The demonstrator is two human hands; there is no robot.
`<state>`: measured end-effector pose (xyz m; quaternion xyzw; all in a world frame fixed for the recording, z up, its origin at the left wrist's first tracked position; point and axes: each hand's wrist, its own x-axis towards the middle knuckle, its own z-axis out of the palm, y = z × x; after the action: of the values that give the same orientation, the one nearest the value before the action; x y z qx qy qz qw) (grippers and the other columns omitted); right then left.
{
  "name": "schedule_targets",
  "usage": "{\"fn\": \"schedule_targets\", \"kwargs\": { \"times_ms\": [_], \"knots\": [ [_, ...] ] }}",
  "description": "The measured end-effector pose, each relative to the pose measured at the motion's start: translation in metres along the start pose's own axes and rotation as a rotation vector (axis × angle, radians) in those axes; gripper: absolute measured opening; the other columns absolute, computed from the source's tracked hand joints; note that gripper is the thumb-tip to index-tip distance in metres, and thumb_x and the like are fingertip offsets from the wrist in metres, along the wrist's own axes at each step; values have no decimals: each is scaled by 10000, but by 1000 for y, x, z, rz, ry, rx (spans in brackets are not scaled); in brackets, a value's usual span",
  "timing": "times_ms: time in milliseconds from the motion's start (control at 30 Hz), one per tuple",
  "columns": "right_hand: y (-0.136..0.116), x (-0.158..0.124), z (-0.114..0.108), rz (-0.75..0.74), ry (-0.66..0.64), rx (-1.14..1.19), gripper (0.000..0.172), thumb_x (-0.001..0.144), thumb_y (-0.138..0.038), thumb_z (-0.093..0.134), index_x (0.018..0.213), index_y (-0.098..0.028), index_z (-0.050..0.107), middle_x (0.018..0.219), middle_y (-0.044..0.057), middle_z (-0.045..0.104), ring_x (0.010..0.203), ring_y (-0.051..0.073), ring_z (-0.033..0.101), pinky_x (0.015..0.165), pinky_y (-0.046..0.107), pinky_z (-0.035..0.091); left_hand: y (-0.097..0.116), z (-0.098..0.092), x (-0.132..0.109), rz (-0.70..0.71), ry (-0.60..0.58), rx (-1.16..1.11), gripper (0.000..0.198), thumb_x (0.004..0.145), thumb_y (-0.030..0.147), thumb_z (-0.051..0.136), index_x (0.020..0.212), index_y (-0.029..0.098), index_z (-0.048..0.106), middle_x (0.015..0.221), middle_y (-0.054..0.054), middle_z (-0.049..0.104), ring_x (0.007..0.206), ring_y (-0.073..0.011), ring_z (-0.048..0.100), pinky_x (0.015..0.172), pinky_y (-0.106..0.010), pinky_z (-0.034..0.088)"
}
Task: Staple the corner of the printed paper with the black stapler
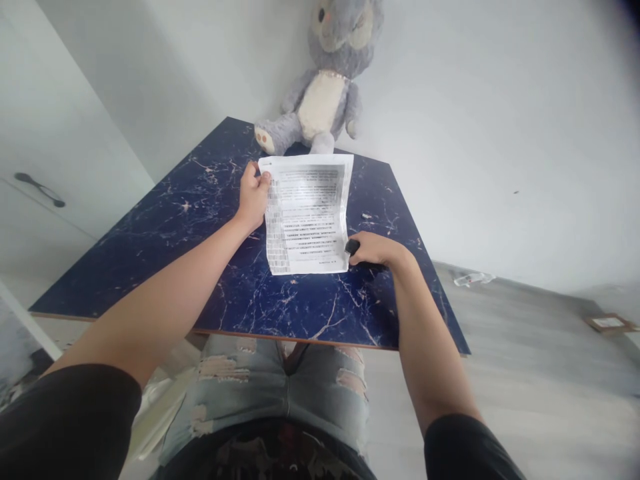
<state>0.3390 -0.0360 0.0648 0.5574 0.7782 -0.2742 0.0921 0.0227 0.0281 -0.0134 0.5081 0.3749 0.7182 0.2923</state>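
Observation:
A printed sheet of paper (pixel 310 220), slightly curled and covered in dark lines of text, is held up over the blue table. My left hand (pixel 254 197) pinches its upper left edge, thumb on the printed face. At the lower right edge, my right hand (pixel 373 249) is closed around a small black stapler-like tool (pixel 353 247). The tool's rounded front end meets the paper's edge. Most of its body is hidden under my fingers, so I cannot tell whether the paper is between its jaws.
The dark blue marbled table (pixel 165 247) has angled sides and stands against the wall. A grey plush toy (pixel 323 100) sits at its far end. On the left is a white cabinet with a dark handle (pixel 40 189). A small packet (pixel 473 279) lies on the floor at right.

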Motion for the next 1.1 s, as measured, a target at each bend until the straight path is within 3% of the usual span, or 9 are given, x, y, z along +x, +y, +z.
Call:
{"fn": "schedule_targets", "kwargs": {
  "times_ms": [133, 267, 467, 600, 700, 800, 867, 933, 1100],
  "knots": [
    [-13, 4, 8, 20, 7, -78, 520, 598, -224, 750, 1116, -194, 780, 1132, 125, 756, 1024, 363, 705, 818, 406, 546, 0, -1, 0, -4, -1, 7, 633, 857, 815, 651, 1113, 246, 544, 941, -80, 686, 922, -283, 732, 747, -406, 611],
    [-22, 5, 10, 20, 45, -130, 540, 571, -204, 781, 1110, -186, 793, 1163, 144, 749, 1127, 383, 682, 873, 394, 555, -5, -4, 2, -44, 13, 55, 591, 877, 790, 649, 1064, 241, 539, 882, -53, 681, 821, -243, 721, 702, -362, 584],
    [-2, -14, -8, -153, -73, 27, 368, 695, -311, 731, 1042, -191, 756, 1033, 71, 762, 908, 263, 707, 776, 341, 545, -10, -11, 3, -134, 75, 413, 232, 989, 425, 664, 992, 213, 572, 799, -26, 666, 751, -205, 680, 786, -353, 554],
    [25, -19, -18, -79, 29, 88, 388, 714, -362, 745, 1063, -195, 716, 1027, 73, 754, 897, 264, 699, 751, 349, 530, -2, -9, -4, -103, -121, 707, 44, 926, 198, 664, 937, 194, 622, 869, -62, 705, 853, -246, 689, 928, -430, 549],
    [33, -14, -16, 139, 378, 103, 272, 727, -330, 715, 939, -159, 705, 910, 115, 735, 821, 273, 676, 714, 371, 503, 9, -4, -9, 35, -224, 869, 210, 859, 166, 706, 1066, 175, 670, 1154, -131, 709, 1155, -329, 647, 1094, -523, 486],
    [20, -9, -9, 68, 739, 192, 233, 746, -305, 703, 925, -157, 712, 859, 95, 719, 807, 250, 655, 728, 359, 485, 17, 1, -13, 205, -474, 881, 310, 862, 161, 665, 1168, 194, 704, 1411, -122, 625, 1369, -336, 535, 1223, -548, 387],
    [1, -7, -2, -129, 732, 319, 244, 787, -349, 703, 937, -158, 724, 860, 70, 720, 786, 220, 644, 715, 334, 476, 18, 5, -17, 262, -756, 810, 288, 898, 167, 591, 1142, 219, 736, 1451, -83, 621, 1389, -298, 538, 1240, -516, 385],
    [-21, -5, 8, -319, 606, 389, 249, 808, -385, 715, 896, -153, 723, 832, 49, 710, 748, 189, 620, 691, 309, 457, 16, 9, -22, 291, -962, 752, 315, 923, 178, 546, 1164, 233, 742, 1430, -75, 651, 1375, -279, 561, 1226, -498, 406],
    [-66, 7, 38, -547, 435, 268, 227, 785, -302, 750, 667, -166, 613, 624, -27, 569, 624, 121, 488, 648, 274, 373, 7, 17, -28, 286, -980, 684, 316, 944, 232, 538, 1185, 202, 740, 1327, -124, 720, 1292, -303, 619, 1172, -512, 444]
  ]
}}
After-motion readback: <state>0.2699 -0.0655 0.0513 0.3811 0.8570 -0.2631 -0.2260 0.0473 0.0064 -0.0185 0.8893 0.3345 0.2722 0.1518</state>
